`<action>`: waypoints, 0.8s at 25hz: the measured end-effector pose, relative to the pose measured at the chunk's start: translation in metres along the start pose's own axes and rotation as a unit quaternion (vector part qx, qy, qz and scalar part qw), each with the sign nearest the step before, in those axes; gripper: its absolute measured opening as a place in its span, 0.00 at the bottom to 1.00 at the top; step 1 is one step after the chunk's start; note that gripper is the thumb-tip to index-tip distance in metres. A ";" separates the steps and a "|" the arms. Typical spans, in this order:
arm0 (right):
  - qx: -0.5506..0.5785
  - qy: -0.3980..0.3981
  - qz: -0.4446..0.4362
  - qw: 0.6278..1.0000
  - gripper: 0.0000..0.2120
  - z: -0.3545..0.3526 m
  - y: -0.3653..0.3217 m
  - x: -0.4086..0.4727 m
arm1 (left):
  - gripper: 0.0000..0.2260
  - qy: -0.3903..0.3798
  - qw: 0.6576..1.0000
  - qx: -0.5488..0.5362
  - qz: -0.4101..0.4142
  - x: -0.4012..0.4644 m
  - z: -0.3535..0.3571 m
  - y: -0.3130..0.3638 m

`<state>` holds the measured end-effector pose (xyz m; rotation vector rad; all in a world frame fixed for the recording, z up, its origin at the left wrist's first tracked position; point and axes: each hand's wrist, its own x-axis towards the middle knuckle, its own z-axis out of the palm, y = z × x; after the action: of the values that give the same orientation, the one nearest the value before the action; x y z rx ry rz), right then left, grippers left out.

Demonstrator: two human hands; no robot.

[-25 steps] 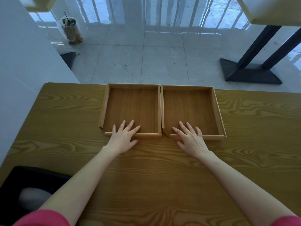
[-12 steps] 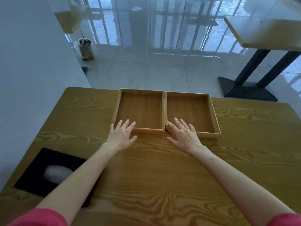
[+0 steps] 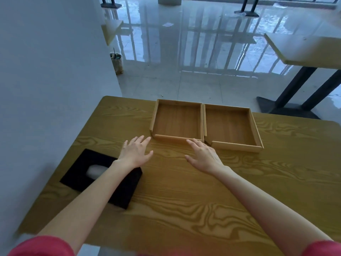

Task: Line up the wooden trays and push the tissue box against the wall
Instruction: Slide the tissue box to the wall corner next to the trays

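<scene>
Two shallow wooden trays sit side by side at the table's far edge, the left tray (image 3: 177,121) touching the right tray (image 3: 230,126). A black tissue box (image 3: 92,180) with a white tissue showing lies at the table's left side, close to the grey wall (image 3: 46,80); my left forearm crosses over its right part. My left hand (image 3: 135,153) hovers open, fingers spread, just left of the left tray's near corner. In front of the seam between the trays my right hand (image 3: 203,157) is open, fingertips close to the left tray's front rim. Neither hand holds anything.
The wooden table (image 3: 184,196) stretches wide to the right and toward me. Beyond its far edge lies a glossy tiled floor (image 3: 184,61) with another table (image 3: 304,50) on black legs at right and a drink cup in a bag (image 3: 116,61) by the wall.
Both hands have pulled back off the trays' front rims and shifted left. The view has tilted up and left, bringing the whole tissue box into sight.
</scene>
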<state>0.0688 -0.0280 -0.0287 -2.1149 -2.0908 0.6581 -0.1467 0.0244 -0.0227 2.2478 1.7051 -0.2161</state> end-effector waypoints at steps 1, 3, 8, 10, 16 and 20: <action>0.020 -0.004 0.003 1.000 0.29 0.005 -0.010 -0.001 | 0.28 0.000 1.000 0.000 -0.008 -0.004 0.000 -0.010; 0.058 -0.023 0.015 0.998 0.28 0.018 -0.031 -0.003 | 0.29 0.002 1.000 0.002 -0.025 -0.010 0.001 -0.031; 0.158 -0.081 0.054 0.983 0.27 0.053 -0.076 -0.002 | 0.32 -0.010 0.997 0.017 -0.075 -0.023 0.007 -0.089; 0.189 -0.110 0.076 0.973 0.28 0.064 -0.091 0.000 | 0.32 -0.018 0.996 0.020 -0.090 -0.028 0.009 -0.111; 0.233 -0.171 0.118 0.950 0.28 0.094 -0.133 0.007 | 0.36 -0.052 0.986 -0.034 -0.152 -0.039 0.021 -0.170; 0.254 -0.158 0.137 0.944 0.22 0.101 -0.147 0.010 | 0.37 -0.063 0.977 -0.112 -0.172 -0.042 0.028 -0.186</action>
<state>-0.1057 -0.0335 -0.0690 -2.0974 -1.5062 1.4755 -0.3351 0.0218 -0.0653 1.7355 1.9327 -0.2252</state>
